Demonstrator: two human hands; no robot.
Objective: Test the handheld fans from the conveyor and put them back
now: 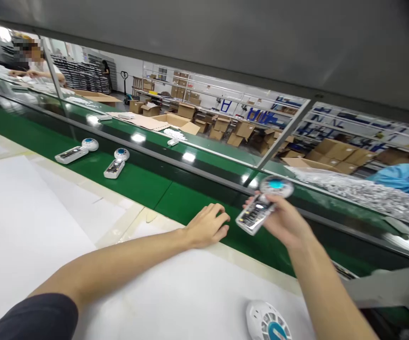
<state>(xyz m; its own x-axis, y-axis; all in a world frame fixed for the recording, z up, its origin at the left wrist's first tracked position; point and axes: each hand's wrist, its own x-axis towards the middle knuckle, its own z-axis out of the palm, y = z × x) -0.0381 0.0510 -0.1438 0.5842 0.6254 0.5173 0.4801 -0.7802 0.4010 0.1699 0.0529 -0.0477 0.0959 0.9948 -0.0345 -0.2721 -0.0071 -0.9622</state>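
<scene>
In my right hand is a white handheld fan with a round head and a blue centre. Its handle is uncovered, so the dark circuit parts inside show, and it hangs tilted above the green belt. My left hand rests at the belt's near edge, fingers loosely curled and apart, with nothing in it. Two similar fans lie on the belt to the left, one fan nearer and another fan farther off. Close to me on the white tabletop sits another round fan head, cut off by the frame.
A metal post rises beyond the belt, under a grey overhead panel. Across the line lies a heap of small white parts on plastic. One co-worker works at far left; a blue sleeve shows at right. Cardboard boxes stand behind.
</scene>
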